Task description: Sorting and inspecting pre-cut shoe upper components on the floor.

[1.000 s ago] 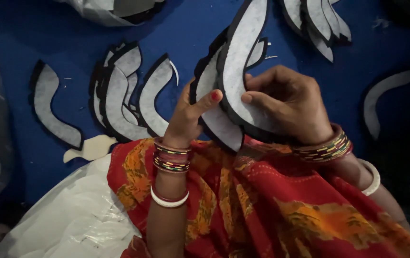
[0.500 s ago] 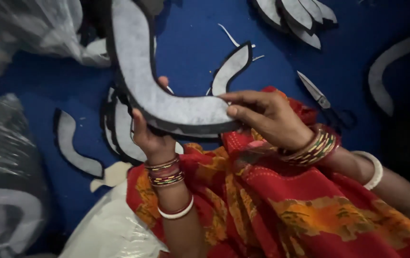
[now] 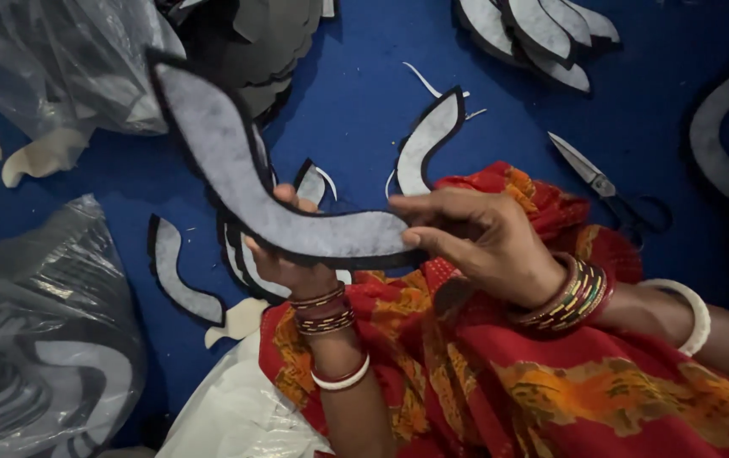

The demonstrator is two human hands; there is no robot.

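I hold a long curved piece (image 3: 237,182) of grey felt-like material with a black edge, flat above my lap. My left hand (image 3: 292,263) grips it from below near its middle, thumb on top. My right hand (image 3: 479,237) pinches its right end between thumb and fingers. Both wrists carry red and gold bangles plus a white one. My lap is covered by red and orange patterned cloth (image 3: 500,382).
Similar curved pieces (image 3: 428,140) lie on the blue floor, with a pile (image 3: 543,34) at top right and another stack under my left hand. Scissors (image 3: 606,187) lie to the right. Clear plastic bags (image 3: 42,339) sit at left, and one (image 3: 50,59) at top left.
The curved piece has swung from upright to lying flat across both hands. The view has shifted, bringing the scissors and plastic bags into sight.
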